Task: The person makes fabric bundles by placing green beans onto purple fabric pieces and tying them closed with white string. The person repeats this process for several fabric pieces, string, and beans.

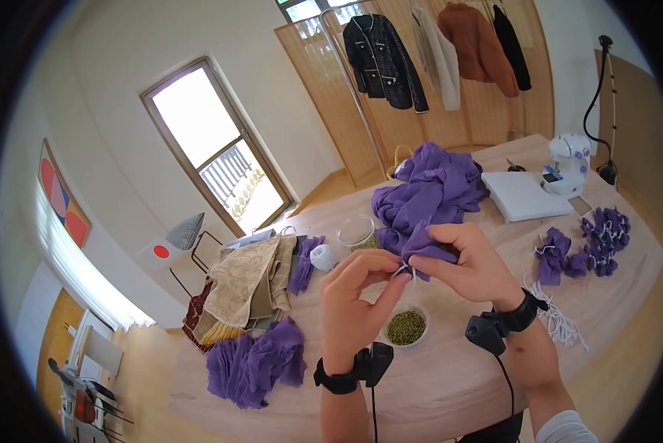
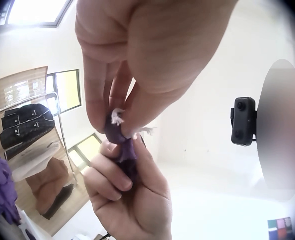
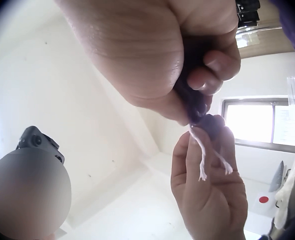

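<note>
Both hands meet over the table at a bunched bit of purple cloth (image 1: 424, 242). My left hand (image 1: 357, 299) pinches a small rounded knob of the cloth (image 2: 116, 131) between thumb and fingers. Right below that knob, my right hand (image 1: 464, 262) grips the gathered fabric, its fingers curled round it. White string (image 3: 201, 155) is wrapped at the narrow neck between the hands, and its two frayed ends hang loose. The rest of the purple cloth (image 1: 438, 181) runs back in a heap across the table. Beneath the hands stands a small bowl of green beans (image 1: 407, 327).
A clear jar (image 1: 357, 231) and a ball of white yarn (image 1: 322, 258) stand behind the left hand. Folded fabrics (image 1: 243, 288) and purple cloth (image 1: 261, 362) lie left. Tied purple bunches (image 1: 605, 240), cut white strings (image 1: 560, 321) and a sewing machine (image 1: 568, 166) are on the right.
</note>
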A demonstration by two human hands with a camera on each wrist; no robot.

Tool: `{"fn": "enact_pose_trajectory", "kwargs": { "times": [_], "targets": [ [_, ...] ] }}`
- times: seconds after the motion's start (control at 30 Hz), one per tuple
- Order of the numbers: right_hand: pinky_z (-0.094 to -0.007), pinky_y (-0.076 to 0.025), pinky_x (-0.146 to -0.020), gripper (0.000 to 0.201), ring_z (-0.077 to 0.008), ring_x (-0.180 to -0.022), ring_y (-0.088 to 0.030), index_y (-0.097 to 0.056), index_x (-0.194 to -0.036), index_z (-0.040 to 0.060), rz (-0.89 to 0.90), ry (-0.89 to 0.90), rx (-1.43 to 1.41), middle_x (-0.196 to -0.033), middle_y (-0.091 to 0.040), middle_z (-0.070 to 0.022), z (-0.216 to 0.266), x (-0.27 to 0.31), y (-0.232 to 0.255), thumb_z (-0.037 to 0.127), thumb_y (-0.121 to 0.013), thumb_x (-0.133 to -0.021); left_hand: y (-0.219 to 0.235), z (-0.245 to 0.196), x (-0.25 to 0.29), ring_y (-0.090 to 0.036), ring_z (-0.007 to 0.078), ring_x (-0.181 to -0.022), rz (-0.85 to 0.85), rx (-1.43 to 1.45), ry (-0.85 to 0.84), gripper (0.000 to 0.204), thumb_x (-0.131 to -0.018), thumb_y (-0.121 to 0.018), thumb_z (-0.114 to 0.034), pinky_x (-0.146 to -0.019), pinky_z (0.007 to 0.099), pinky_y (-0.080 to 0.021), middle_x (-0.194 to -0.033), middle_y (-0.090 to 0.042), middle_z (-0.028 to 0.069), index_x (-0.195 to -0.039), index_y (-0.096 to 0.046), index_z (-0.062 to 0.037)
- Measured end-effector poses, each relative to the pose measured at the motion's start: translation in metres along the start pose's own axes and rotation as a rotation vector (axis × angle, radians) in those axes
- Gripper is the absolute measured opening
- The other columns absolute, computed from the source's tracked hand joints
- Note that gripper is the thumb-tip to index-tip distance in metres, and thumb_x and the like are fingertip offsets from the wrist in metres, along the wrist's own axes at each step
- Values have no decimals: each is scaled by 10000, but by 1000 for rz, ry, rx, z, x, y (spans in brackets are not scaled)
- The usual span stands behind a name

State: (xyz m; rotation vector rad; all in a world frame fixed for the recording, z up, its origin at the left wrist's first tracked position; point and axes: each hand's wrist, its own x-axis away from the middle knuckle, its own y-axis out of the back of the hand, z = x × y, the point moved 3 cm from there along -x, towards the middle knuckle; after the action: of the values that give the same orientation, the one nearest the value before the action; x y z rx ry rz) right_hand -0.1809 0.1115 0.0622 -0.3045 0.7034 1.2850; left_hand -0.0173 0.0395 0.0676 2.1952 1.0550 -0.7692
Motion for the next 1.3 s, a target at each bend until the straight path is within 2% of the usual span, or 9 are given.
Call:
{"fn": "enact_pose_trajectory", "kwargs": {
  "times": [0.13, 0.23, 0.33, 0.63, 0.73, 0.83, 1.03, 1.3],
  "targets": [
    [-268, -384, -572, 203, -63, -666, -420, -569, -804, -53, -9, 8, 39, -645, -517, -57, 2, 0, 0, 76, -698, -894, 5, -4, -1, -677, 167, -806, 21, -100, -18, 140, -827, -712, 46, -718, 276, -571, -934, -688, 101, -959, -675, 21],
    [-258, -388, -558, 190, -57, -633, -449, -585, -805, -46, 1, 45, 60, -637, -542, -54, 2, 0, 0, 78, -692, -901, 8, -6, -3, -678, 178, -787, 63, -191, -140, 125, -822, -706, 41, -682, 275, -551, -925, -691, 103, -943, -682, 21],
    [-249, -392, -533, 181, -56, -592, -486, -608, -803, -35, 56, -78, 28, -625, -568, -39, 6, 2, -1, 87, -686, -911, 7, -10, -1, -680, 163, -820, 100, -228, -129, 137, -779, -701, 81, -731, 257, -532, -929, -707, 109, -903, -686, 24],
    [-214, -463, -549, 204, -47, -606, -595, -622, -808, -39, 136, -94, -14, -658, -615, -34, 5, 1, -4, 115, -684, -927, 7, -17, 4, -693, 225, -717, 120, -389, -217, 157, -754, -725, 39, -637, 295, -546, -874, -707, 98, -902, -684, 5],
    [-211, -467, -542, 194, -47, -612, -610, -631, -827, -44, 145, -89, -6, -670, -624, -34, 2, 2, -5, 115, -687, -923, 6, -19, 4, -686, 251, -711, 114, -478, -312, 161, -739, -733, 28, -634, 305, -548, -858, -697, 87, -879, -664, -8],
    [-213, -465, -533, 191, -45, -598, -594, -639, -847, -49, 117, -131, -36, -675, -623, -25, 6, 2, -9, 120, -686, -925, 4, -23, 5, -684, 255, -718, 94, -546, -395, 166, -730, -737, 21, -635, 313, -551, -846, -688, 75, -864, -646, -19],
    [-205, -425, -498, 198, -34, -544, -537, -665, -827, -41, 78, -236, -124, -632, -598, 0, 7, 1, -15, 127, -677, -931, 3, -29, 6, -681, 239, -716, 75, -634, -446, 170, -720, -742, 13, -624, 319, -550, -844, -682, 60, -857, -650, -27],
    [-213, -371, -462, 200, -30, -508, -500, -674, -806, -30, 90, -295, -165, -596, -574, 10, 7, 2, -20, 124, -677, -932, 4, -26, 6, -660, 210, -633, 6, -644, -482, 183, -629, -722, 58, -572, 289, -520, -765, -675, 62, -773, -650, -29]
  ]
}}
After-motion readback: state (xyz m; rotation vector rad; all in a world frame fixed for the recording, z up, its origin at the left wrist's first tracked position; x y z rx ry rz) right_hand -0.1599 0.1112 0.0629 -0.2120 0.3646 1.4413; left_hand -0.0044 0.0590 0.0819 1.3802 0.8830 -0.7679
